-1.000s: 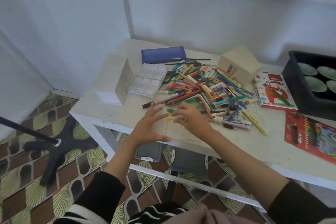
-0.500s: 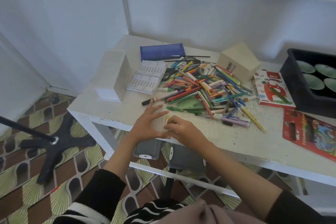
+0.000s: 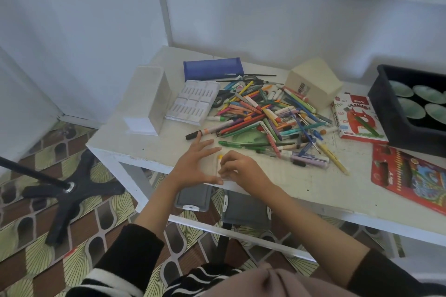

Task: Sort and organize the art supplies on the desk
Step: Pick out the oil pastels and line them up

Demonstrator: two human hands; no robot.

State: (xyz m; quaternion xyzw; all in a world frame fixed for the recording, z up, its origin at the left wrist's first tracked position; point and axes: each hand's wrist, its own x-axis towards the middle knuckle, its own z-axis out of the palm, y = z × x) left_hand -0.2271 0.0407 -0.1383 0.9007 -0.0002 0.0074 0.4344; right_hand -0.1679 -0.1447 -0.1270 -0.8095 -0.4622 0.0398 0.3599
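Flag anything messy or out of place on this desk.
The pens and markers lie in a jumbled heap mid-desk, crossing at all angles, with scissors half buried. A green stick lies loose on the oil pastels box.

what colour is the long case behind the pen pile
Dark blue; the long case shows best in the head view, the only one here.

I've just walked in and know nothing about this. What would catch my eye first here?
The tangled heap of coloured pens and markers in the middle of the white desk stands out first. At the front edge, the right hand pinches a small yellow-tipped stick beside the open left hand. On the right sit a black bin of green dishes and a red pencil pack.
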